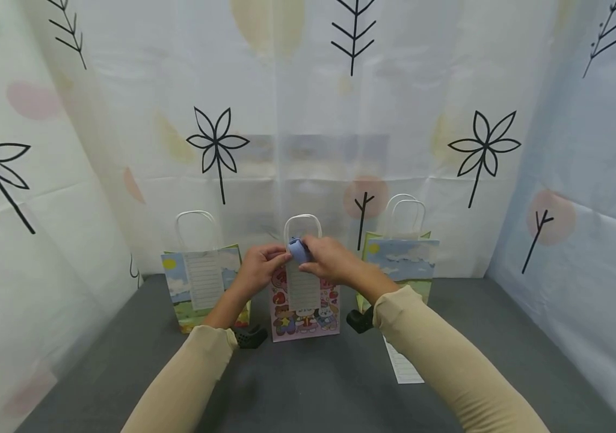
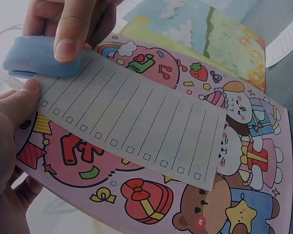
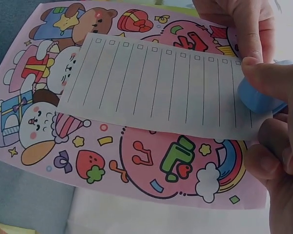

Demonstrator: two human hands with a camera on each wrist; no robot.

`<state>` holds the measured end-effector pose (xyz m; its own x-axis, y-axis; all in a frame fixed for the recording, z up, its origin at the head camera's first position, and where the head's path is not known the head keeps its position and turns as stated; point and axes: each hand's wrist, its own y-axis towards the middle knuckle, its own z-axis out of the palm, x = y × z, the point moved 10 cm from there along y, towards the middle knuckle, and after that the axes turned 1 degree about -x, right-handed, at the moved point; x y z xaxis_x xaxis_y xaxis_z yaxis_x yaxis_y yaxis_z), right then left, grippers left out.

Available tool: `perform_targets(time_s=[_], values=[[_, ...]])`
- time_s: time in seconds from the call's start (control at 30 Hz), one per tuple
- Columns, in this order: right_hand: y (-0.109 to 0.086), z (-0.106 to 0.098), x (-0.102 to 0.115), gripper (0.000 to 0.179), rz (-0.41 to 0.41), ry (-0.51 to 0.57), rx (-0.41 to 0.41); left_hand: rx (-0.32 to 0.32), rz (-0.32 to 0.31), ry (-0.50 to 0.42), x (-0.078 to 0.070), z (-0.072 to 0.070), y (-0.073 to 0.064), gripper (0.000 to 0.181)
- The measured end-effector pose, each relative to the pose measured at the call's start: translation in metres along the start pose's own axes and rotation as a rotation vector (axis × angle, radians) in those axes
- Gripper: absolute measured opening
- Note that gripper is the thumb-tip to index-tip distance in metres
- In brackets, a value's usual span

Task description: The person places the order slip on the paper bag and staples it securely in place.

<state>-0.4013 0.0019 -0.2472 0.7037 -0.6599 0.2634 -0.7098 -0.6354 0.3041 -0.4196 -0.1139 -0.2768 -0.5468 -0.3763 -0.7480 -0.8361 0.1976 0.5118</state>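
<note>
A pink gift bag [image 1: 305, 334] with cartoon animals stands upright in the middle, its white handles raised. Over its front hangs a lined checklist paper [image 2: 136, 122]. My right hand [image 1: 332, 258] grips a small blue stapler [image 2: 41, 56], which sits over the paper's top end at the bag's rim. With the thumb in front and fingers behind, my left hand [image 1: 256, 267] pinches the bag's top edge beside the stapler. The stapler's jaws are mostly hidden by the right fingers in the right wrist view.
To the left stands a landscape-print gift bag [image 1: 178, 285] with a lined paper [image 1: 203, 282] on its front. Another landscape-print bag [image 1: 405, 255] stands at the right, behind my right forearm. A lined paper strip [image 1: 406, 368] lies on the grey table [image 1: 308, 391]. Printed cloth [image 1: 308, 90] walls the back and sides.
</note>
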Motion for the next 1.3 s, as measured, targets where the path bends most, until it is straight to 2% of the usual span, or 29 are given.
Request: perform_targets(time_s=[0.23,0.47,0.6,0.77,0.87,1.03,1.3], values=[[-0.002,-0.004,0.005,0.047,-0.035,-0.005,-0.067,-0.001,-0.007,0.028,0.0,-0.001,0.0,0.018],[-0.004,-0.005,0.005,0.046,-0.017,0.002,-0.112,-0.001,0.012,0.034,-0.002,-0.002,-0.002,0.02],[-0.004,-0.004,0.005,0.046,-0.002,0.01,-0.097,-0.016,0.0,0.013,-0.001,-0.004,-0.003,0.02],[-0.004,0.002,0.003,0.046,0.053,0.091,-0.051,-0.019,0.009,-0.011,0.0,-0.003,-0.003,0.021],[-0.005,0.005,0.002,0.045,0.086,0.118,-0.033,-0.018,0.021,0.012,-0.002,-0.003,-0.003,0.02],[-0.004,0.007,0.002,0.047,0.116,0.108,-0.005,-0.029,0.023,0.043,-0.002,-0.005,-0.003,0.017],[-0.007,0.008,0.001,0.05,0.151,0.095,0.021,-0.012,0.018,0.049,-0.001,-0.001,-0.003,0.018]])
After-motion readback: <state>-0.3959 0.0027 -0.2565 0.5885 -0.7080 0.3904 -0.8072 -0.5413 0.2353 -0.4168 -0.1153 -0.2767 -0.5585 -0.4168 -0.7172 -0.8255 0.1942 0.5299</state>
